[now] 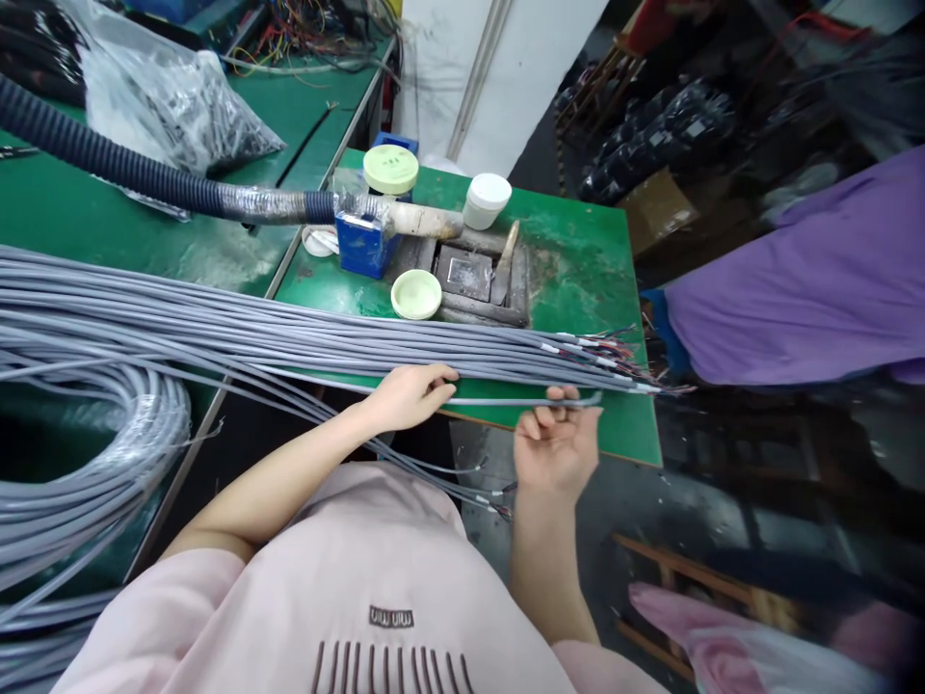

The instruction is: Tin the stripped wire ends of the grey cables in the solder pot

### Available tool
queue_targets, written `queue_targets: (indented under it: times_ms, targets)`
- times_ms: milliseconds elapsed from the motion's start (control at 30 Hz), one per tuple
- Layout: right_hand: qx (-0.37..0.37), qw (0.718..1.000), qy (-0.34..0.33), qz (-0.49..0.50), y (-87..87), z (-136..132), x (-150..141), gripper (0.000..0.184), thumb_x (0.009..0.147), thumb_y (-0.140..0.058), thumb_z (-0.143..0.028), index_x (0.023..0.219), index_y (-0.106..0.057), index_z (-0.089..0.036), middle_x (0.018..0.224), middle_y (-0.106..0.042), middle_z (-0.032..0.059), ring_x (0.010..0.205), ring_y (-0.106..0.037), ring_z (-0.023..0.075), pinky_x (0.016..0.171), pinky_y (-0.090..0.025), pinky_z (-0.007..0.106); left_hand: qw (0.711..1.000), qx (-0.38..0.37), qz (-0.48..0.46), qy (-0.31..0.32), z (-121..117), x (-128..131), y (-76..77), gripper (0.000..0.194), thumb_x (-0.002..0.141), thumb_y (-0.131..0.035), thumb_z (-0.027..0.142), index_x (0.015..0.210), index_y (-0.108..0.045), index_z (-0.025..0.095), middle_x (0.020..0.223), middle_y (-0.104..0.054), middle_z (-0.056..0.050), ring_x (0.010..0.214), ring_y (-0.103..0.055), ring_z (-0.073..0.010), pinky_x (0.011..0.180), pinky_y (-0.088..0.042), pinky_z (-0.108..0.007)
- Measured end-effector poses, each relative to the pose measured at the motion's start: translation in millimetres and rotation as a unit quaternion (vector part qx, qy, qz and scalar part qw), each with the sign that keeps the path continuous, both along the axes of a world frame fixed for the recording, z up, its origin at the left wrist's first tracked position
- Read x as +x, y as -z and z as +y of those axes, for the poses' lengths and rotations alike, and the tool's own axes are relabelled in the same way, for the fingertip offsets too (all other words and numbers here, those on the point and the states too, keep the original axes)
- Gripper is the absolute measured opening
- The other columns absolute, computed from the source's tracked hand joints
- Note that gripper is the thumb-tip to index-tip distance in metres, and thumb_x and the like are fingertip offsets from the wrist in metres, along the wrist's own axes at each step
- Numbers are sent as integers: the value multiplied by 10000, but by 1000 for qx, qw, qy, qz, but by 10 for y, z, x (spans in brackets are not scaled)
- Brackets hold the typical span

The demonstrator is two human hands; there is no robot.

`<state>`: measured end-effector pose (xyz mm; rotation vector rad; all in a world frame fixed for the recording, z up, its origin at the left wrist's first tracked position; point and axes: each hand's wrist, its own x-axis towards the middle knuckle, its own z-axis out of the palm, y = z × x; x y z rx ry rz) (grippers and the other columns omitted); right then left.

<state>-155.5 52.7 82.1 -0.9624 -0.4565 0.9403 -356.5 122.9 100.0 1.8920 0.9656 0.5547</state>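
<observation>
Cable (498,401), at six o'clock of the bundle (491,352), probably light, springy and best held near its tip (594,398), where the right hand (555,443) grips it; left hand (409,397) curled loosely, hold unclear

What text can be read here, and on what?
"min min", or close to it: patch on the pink shirt; spelling uncertain.
Yellow-green lid: dark marks, too small to read.
White tags on the grey cables: no print legible.
</observation>
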Motion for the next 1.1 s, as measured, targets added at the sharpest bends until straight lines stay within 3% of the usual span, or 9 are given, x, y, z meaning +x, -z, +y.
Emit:
queue_targets:
  times_ms: [100,200,300,433,633,700,767,900,1100]
  targets:
    - [34,994,85,-68,-141,-126,16,291,809,-634,-520,843,-638,-231,670,-634,-41,425,-443,62,395,-382,189,996,-70,-49,-30,63,18,195,310,848,-535,283,1093,-654,136,956,-722,-82,756,-652,-162,703,-472,-254]
    - [81,972,77,-208,-313,-326,-52,208,849,-600,-435,819,-637,-232,573,-614,-35,422,-493,106,414,-409,239,989,-113,-92,-35,67,23,262,371,818,-565,271,1150,-633,122,1007,-709,-107,775,-643,-160,696,-486,-258]
    - [11,917,-103,-385,-361,-467,-166,195,915,-503,-322,882,-661,-212,584,-642,-13,475,-554,124,456,-431,252,971,-172,-163,-5,13,-16,183,436,749,-630,223,1174,-627,125,1026,-679,-100,761,-598,-131,680,-478,-246]
    - [-40,788,-327,-520,-202,-492,-296,259,941,-422,-265,833,-648,-198,669,-673,8,615,-619,129,616,-469,257,920,-271,-280,35,-94,-168,6,369,725,-689,227,1087,-692,153,789,-620,-18,660,-531,-85,635,-451,-210]
    - [-39,707,-437,-555,-56,-442,-325,320,950,-434,-288,739,-658,-198,763,-683,45,749,-617,153,682,-460,260,897,-274,-315,-147,-248,-283,-10,298,727,-734,403,850,-747,133,618,-585,0,520,-449,-58,510,-392,-192]
    - [-30,716,-436,-544,-81,-395,-338,235,915,-504,-312,792,-669,-199,785,-683,43,755,-616,158,684,-464,259,901,-276,-299,-153,-327,-222,31,284,706,-751,404,761,-733,126,612,-603,-7,520,-470,-67,516,-401,-201]
    - [-34,753,-386,-532,-122,-335,-376,196,890,-538,-315,789,-658,-196,759,-675,31,711,-611,149,665,-459,251,913,-268,-280,-127,-408,-138,60,274,710,-751,391,681,-706,122,621,-620,-17,552,-514,-84,551,-426,-215]
    - [-31,802,-331,-496,-172,-237,-459,291,910,-477,-264,667,-621,-195,635,-646,-1,602,-591,120,617,-437,230,910,-275,-299,-83,-469,-55,44,293,715,-745,407,662,-676,127,608,-623,-16,574,-559,-107,590,-459,-236]
    - [-47,824,-374,-423,-109,-221,-456,217,915,-480,-277,851,-672,-200,607,-655,-21,538,-567,109,569,-434,226,873,-283,-353,-183,-331,-145,-70,282,663,-783,391,688,-679,129,653,-643,-7,489,-457,-42,471,-380,-170]
